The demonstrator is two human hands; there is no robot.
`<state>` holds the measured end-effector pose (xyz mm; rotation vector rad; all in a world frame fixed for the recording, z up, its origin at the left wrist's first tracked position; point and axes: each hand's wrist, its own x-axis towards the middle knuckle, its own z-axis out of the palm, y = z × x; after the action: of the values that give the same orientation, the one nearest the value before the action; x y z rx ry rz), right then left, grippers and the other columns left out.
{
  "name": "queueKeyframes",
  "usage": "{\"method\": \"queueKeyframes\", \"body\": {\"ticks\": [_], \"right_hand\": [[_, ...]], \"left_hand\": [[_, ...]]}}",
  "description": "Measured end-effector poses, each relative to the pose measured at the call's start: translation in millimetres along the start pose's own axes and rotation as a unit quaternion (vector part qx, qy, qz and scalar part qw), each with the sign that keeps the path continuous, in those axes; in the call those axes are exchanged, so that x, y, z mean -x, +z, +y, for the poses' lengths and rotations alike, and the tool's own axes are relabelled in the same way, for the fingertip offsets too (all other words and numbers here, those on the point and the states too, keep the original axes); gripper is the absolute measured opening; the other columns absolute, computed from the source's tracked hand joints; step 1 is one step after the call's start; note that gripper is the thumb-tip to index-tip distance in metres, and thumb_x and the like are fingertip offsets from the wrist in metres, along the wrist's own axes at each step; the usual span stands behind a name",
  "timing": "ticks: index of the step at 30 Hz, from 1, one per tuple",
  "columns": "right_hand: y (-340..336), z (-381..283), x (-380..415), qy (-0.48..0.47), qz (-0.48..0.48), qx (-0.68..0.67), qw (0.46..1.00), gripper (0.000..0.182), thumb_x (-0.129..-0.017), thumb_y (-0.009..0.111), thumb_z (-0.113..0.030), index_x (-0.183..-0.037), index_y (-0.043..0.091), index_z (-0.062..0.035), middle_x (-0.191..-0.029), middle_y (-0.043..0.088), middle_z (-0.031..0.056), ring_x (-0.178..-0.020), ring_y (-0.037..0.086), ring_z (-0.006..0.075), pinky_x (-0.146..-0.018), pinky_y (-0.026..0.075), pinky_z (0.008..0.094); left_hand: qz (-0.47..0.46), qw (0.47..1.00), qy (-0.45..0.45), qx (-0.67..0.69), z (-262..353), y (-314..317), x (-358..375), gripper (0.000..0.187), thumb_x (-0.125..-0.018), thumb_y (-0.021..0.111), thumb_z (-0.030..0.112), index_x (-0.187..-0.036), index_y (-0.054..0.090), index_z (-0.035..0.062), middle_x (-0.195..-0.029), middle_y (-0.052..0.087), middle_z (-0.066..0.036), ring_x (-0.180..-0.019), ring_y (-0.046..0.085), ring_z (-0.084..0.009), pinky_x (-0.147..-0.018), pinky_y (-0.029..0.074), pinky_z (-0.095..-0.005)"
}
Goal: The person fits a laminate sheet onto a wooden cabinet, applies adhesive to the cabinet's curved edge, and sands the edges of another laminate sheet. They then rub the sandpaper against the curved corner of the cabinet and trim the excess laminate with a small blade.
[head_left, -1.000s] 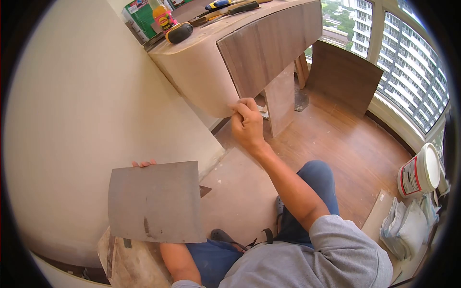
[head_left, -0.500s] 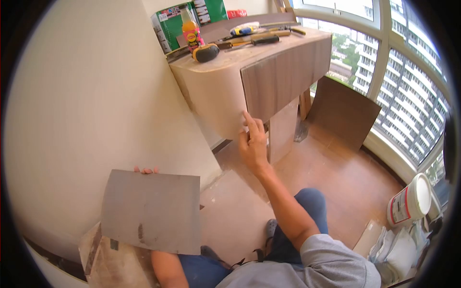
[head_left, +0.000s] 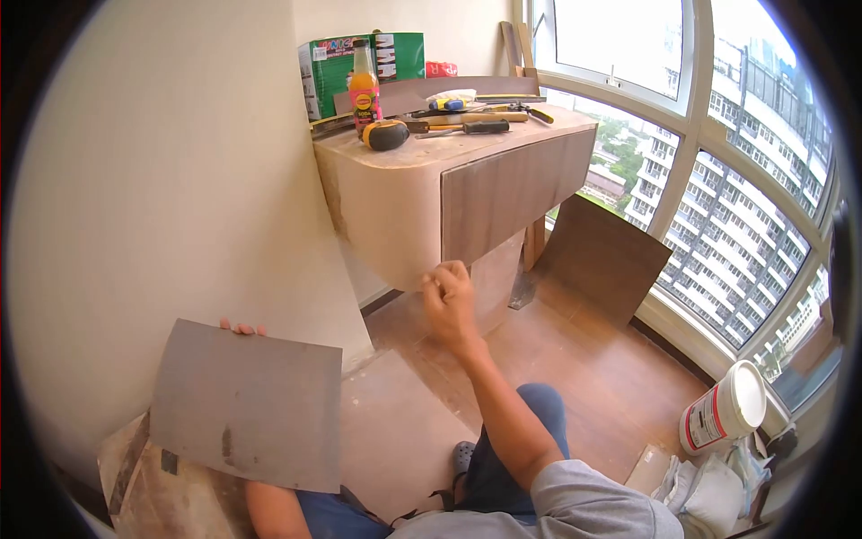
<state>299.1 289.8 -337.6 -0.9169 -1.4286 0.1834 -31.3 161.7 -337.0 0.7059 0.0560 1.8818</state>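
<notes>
While seated on floor, left hand (head_left: pixel 242 329) gripping grey laminate sheet (head_left: pixel 247 415) by top edge, upright and clear of wall; right hand (head_left: pixel 449 296) loosely curled, empty, at curved cabinet's (head_left: pixel 386 211) lower edge beside wood-grain laminate panel (head_left: pixel 503 193).

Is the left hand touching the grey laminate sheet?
Touching. In the head view, the fingertips of the left hand curl over the top edge of the grey laminate sheet, and the sheet hides the rest of the hand.
</notes>
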Motion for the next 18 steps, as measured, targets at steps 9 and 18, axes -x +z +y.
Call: {"method": "queueKeyframes", "body": {"ticks": [9,18], "right_hand": [[-55,-19,-236,-0.161,-0.03,0.172,0.971,0.024,-0.101,0.062,-0.021,-0.102,0.074,0.0,-0.102,0.073,0.0215,-0.1,0.067,0.0428,-0.089,0.051,0.0524],[-29,2,-322,-0.136,-0.302,0.433,0.838,0.028,-0.102,0.06,-0.028,-0.114,0.08,-0.0114,-0.115,0.077,0.0159,-0.116,0.068,0.0379,-0.103,0.049,0.0525]], "left_hand": [[-0.075,0.997,0.01,0.006,15,-61,-26,0.056,-0.117,0.031,0.038,-0.161,0.04,0.0049,-0.136,0.061,-0.016,-0.136,0.054,-0.0246,-0.132,0.032,-0.046],[-0.065,0.998,0.014,0.024,29,-70,-27,0.055,-0.117,0.03,0.036,-0.162,0.039,0.005,-0.136,0.062,-0.017,-0.137,0.055,-0.0252,-0.132,0.031,-0.0468]]}}
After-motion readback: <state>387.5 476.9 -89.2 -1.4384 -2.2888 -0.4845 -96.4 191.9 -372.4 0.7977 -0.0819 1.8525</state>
